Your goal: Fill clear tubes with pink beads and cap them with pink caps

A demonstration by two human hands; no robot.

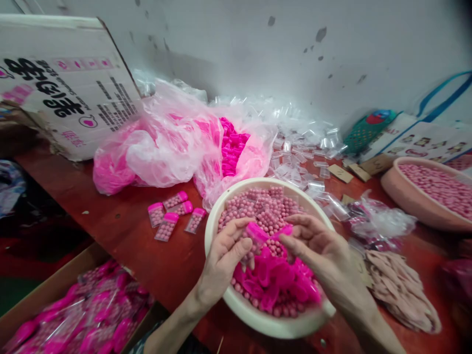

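Observation:
My left hand (224, 258) and my right hand (317, 250) meet over a cream bowl (258, 319) full of small pink beads and loose pink caps (280, 282). The left hand holds a small clear container with a pink cap (255, 235). The right hand's fingers pinch a pink cap (284, 230) at that container's top end. Several filled, capped containers (173, 214) lie on the red table left of the bowl.
A pink plastic bag of caps (177, 142) lies behind the bowl, with a heap of empty clear containers (295, 147) beside it. A second bowl of beads (431, 189) stands at right. A cardboard box of filled containers (73, 309) sits lower left.

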